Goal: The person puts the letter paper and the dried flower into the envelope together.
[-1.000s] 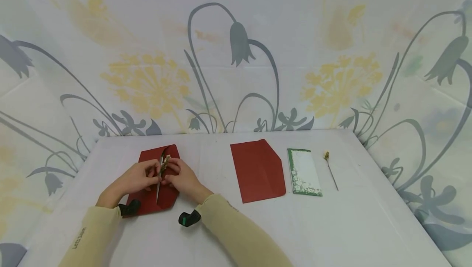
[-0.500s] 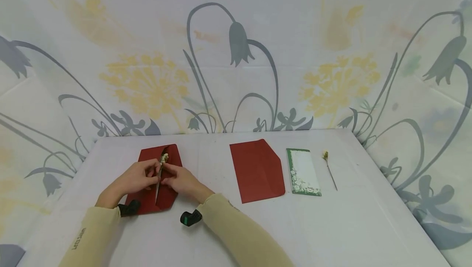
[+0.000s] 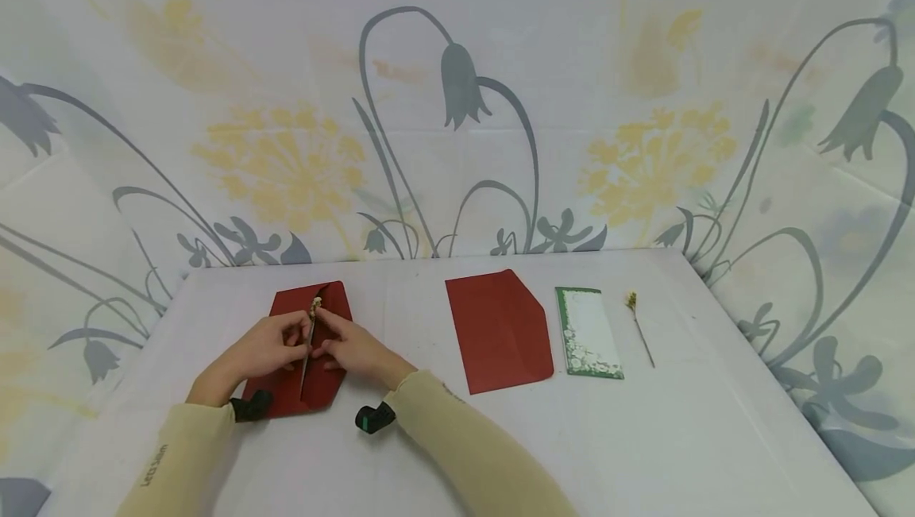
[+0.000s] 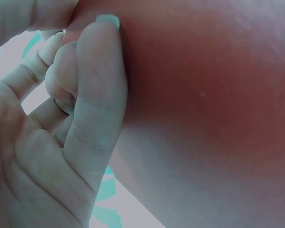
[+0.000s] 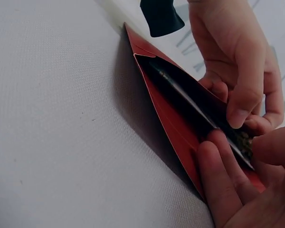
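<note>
A red envelope (image 3: 289, 402) lies at the left of the table, its mouth gaping lengthwise. My left hand (image 3: 268, 345) pinches one side of that mouth between thumb and fingers. Inside the opening, the right wrist view shows a thin card (image 5: 180, 97) with a dark face. A small dried flower (image 3: 316, 304) sits at the mouth beside the card, its stem hidden. My right hand (image 3: 360, 354) is at the other side, index fingertip against the flower head. Its other fingers (image 5: 213, 166) rest at the inner wall of the envelope.
A second red envelope (image 3: 500, 334) lies mid-table. To its right are a green-bordered white card (image 3: 589, 334) and another dried flower (image 3: 641, 330) on a thin stem. A flower-printed cloth (image 3: 457, 167) hangs behind the table.
The right index finger has shifted from beside the flower to its head. Less of the flower shows above the envelope's mouth. The left hand keeps its grip.
</note>
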### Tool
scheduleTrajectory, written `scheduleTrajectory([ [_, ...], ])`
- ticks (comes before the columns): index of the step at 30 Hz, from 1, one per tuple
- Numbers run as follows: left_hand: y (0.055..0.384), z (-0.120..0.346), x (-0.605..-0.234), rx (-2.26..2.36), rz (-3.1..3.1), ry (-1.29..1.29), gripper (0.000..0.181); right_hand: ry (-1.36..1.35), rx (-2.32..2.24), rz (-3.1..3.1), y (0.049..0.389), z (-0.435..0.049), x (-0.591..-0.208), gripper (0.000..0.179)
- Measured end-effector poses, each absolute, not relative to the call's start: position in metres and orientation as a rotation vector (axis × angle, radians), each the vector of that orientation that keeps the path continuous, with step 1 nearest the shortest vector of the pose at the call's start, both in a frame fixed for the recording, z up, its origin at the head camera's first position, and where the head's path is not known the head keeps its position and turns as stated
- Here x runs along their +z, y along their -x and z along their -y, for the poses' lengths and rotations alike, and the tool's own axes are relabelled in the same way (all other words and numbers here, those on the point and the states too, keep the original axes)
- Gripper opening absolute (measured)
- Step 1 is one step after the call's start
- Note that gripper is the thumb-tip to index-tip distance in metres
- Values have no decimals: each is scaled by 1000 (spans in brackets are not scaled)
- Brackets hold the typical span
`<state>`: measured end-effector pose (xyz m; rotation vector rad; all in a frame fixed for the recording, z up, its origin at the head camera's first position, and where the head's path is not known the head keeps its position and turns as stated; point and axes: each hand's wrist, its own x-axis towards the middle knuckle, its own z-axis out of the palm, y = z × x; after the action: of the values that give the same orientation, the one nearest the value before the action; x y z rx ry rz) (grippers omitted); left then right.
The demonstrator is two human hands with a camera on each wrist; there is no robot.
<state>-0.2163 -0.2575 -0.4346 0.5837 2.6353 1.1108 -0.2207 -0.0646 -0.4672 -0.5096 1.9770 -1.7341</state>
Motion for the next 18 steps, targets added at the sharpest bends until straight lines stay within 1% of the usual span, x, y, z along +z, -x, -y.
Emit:
scheduleTrajectory([
  [9,215,258,-435,1099,-2643,-604,17,544,-1658,-1936,224,68,-461,67],
  [18,217,257,-438,1067,-2620,-611,15,513,-1762,-1914,228,67,-469,65],
])
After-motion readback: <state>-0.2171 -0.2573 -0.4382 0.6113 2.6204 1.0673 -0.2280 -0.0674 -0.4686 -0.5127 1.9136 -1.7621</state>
